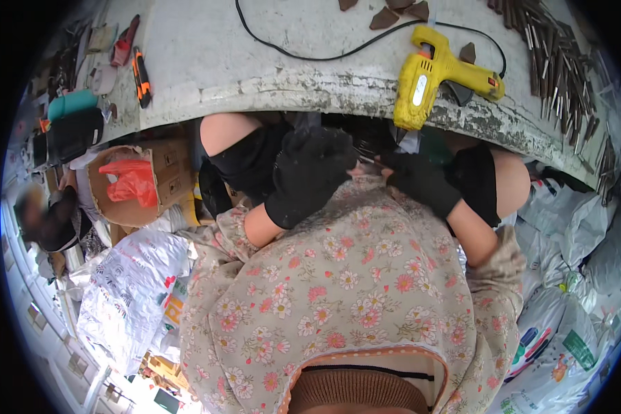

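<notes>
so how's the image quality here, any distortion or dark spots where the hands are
Head view: strong fisheye bend, the table edge curves and the corners go black. The gloved left hand and right hand sit in shadow under the table, detail between them lost. The yellow glue gun is bright and sharp.

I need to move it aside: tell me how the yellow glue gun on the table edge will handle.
The yellow glue gun looks rigid plastic, probably light. It lies flat at the table edge, so a push could drop it. Its black cord would likely drag.
</notes>
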Action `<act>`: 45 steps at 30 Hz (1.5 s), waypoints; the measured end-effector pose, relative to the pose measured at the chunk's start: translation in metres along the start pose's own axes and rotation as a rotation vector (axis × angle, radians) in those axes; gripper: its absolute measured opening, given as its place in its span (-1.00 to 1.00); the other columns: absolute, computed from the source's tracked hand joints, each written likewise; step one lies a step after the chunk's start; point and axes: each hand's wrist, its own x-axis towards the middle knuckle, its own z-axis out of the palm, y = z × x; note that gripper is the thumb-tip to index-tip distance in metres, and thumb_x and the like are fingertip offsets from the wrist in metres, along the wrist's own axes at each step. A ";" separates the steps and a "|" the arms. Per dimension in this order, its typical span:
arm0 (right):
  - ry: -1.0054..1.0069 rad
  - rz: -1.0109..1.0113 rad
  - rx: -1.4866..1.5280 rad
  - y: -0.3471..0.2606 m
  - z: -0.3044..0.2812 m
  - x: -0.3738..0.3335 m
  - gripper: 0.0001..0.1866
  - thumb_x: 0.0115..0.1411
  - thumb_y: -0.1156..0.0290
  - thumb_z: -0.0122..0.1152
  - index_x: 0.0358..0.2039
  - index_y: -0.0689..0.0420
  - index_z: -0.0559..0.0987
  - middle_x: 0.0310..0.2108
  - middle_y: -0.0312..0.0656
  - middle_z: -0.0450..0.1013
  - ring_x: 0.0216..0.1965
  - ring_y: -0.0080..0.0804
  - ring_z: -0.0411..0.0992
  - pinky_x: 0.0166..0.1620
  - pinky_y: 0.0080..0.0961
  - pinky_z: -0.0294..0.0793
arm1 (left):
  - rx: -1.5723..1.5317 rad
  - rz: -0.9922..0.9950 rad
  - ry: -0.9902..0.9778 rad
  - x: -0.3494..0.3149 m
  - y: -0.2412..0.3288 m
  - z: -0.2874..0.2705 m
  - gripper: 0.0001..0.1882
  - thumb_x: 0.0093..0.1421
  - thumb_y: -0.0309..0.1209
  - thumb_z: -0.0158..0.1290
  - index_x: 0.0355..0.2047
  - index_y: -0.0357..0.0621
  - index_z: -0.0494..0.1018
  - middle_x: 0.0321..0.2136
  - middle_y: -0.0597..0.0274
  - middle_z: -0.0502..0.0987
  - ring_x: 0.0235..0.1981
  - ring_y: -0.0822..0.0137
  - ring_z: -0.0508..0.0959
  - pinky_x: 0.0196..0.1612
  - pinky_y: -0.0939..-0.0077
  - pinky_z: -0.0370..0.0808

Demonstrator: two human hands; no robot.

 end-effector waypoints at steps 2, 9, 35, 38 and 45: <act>-0.176 0.231 -0.127 0.041 0.008 0.024 -0.59 0.09 0.22 0.10 -0.08 0.13 0.44 -0.35 0.00 0.48 -0.41 -0.16 0.48 -0.31 -0.38 0.46 | 0.033 -0.026 0.081 0.013 -0.005 -0.003 -0.80 -0.20 -0.51 0.22 -0.49 -0.15 0.48 -0.41 0.14 0.47 -0.40 0.15 0.48 -0.39 0.40 0.38; 0.201 -0.284 -0.611 0.090 0.070 0.094 -0.51 0.16 0.15 -0.07 0.10 0.01 0.28 -0.01 0.02 0.29 0.01 -0.04 0.25 0.03 -0.16 0.22 | 0.227 -0.141 0.293 0.125 -0.101 0.037 -0.65 -0.01 -0.24 0.14 -0.19 -0.02 0.46 -0.28 0.13 0.48 -0.23 0.13 0.47 -0.20 0.30 0.40; 0.497 1.017 -1.052 -0.011 -0.289 0.039 -0.59 -0.02 0.27 0.17 -0.14 0.16 0.46 -0.16 0.01 0.42 -0.24 -0.08 0.44 -0.21 -0.23 0.41 | -0.662 -0.576 0.150 -0.014 0.010 0.049 -0.83 0.13 -0.51 0.00 -0.25 -0.26 0.41 -0.37 0.28 0.47 -0.35 0.49 0.45 -0.28 0.62 0.39; 0.481 0.715 -1.238 0.033 -0.303 0.024 -0.60 0.01 0.18 0.10 -0.17 0.13 0.48 -0.19 0.01 0.43 -0.21 -0.06 0.42 -0.17 -0.20 0.38 | -0.905 -0.689 0.062 -0.014 0.022 0.056 -0.85 0.14 -0.49 0.00 -0.28 -0.27 0.42 -0.41 0.27 0.48 -0.40 0.50 0.45 -0.30 0.63 0.38; 0.401 0.387 -1.403 0.071 -0.306 -0.009 -0.56 0.05 0.01 -0.04 -0.25 0.09 0.52 -0.24 -0.01 0.46 -0.16 -0.02 0.39 -0.10 -0.15 0.34 | -1.155 -0.905 -0.113 -0.018 0.027 0.059 -0.79 0.14 -0.49 0.01 -0.23 -0.34 0.40 -0.38 0.22 0.45 -0.47 0.51 0.46 -0.43 0.62 0.44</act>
